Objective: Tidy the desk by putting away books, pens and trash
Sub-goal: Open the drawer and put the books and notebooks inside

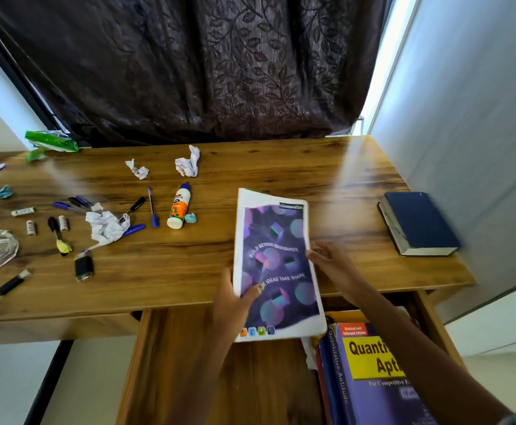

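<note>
Purple notebook (276,265) over tabletop (189,271) front edge, gripped by left hand (232,305) fingers, right hand (334,265) fingers loose on its side; best lowered flat into open drawer (189,363) beside stacked books (370,372).

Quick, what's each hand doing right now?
Left hand: closed on the left edge of the purple-covered, white-bordered book, thumb on its cover.
Right hand: fingers against the book's right edge; firm grip cannot be told.

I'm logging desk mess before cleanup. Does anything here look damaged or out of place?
Yes. Crumpled paper lies on the pens, more wads sit near the back, and the glue bottle lies on its side.
</note>
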A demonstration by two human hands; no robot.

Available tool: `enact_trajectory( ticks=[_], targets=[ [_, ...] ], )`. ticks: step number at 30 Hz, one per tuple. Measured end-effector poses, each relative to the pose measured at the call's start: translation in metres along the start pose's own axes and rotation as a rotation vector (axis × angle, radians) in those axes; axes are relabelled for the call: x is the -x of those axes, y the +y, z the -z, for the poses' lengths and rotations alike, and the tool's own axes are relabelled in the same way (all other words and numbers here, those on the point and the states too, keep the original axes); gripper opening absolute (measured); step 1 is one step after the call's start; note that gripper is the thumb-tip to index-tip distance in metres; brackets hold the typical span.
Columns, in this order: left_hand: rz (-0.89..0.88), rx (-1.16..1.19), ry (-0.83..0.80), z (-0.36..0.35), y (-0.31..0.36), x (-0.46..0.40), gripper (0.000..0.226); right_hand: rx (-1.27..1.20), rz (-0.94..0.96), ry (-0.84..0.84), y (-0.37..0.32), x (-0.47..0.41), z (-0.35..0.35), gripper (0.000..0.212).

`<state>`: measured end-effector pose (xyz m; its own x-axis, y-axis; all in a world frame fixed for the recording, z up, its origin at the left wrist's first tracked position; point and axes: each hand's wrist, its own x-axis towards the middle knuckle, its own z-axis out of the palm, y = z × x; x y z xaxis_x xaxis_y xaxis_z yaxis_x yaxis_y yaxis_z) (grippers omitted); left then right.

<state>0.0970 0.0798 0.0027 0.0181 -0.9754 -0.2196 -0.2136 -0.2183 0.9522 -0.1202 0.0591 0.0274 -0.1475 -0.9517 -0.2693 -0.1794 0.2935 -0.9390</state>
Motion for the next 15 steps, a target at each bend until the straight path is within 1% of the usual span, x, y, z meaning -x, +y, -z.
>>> enact_trajectory(
  ticks=[2, 3, 6, 7, 9, 12, 13, 15],
  targets=[
    [0.089, 0.131, -0.075, -0.008, -0.006, 0.018, 0.056, -0.212, -0.052, 0.013, -0.003, 0.004, -0.006, 0.031],
    [0.113, 0.147, -0.089, -0.010, -0.009, 0.027, 0.056, -0.288, -0.094, 0.007, -0.003, 0.007, -0.006, 0.035],
    [0.130, 0.183, -0.072, -0.006, -0.013, 0.047, 0.049, -0.395, -0.152, -0.048, 0.002, 0.023, -0.001, 0.034],
    [0.127, 0.203, -0.067, -0.001, -0.014, 0.051, 0.048, -0.422, -0.135, -0.040, 0.003, 0.029, 0.000, 0.035],
    [0.101, 0.223, -0.071, 0.010, -0.012, 0.056, 0.054, -0.459, -0.058, -0.012, 0.003, 0.043, -0.002, 0.038],
    [0.057, 0.229, -0.050, 0.023, -0.002, 0.065, 0.057, -0.520, 0.070, -0.039, 0.000, 0.064, -0.010, 0.048],
    [0.038, 0.225, -0.035, 0.027, -0.001, 0.067, 0.053, -0.522, 0.097, -0.049, 0.000, 0.071, -0.012, 0.049],
    [0.014, 0.213, -0.013, 0.034, 0.000, 0.070, 0.046, -0.453, 0.126, -0.065, 0.004, 0.086, -0.019, 0.040]
  ],
)
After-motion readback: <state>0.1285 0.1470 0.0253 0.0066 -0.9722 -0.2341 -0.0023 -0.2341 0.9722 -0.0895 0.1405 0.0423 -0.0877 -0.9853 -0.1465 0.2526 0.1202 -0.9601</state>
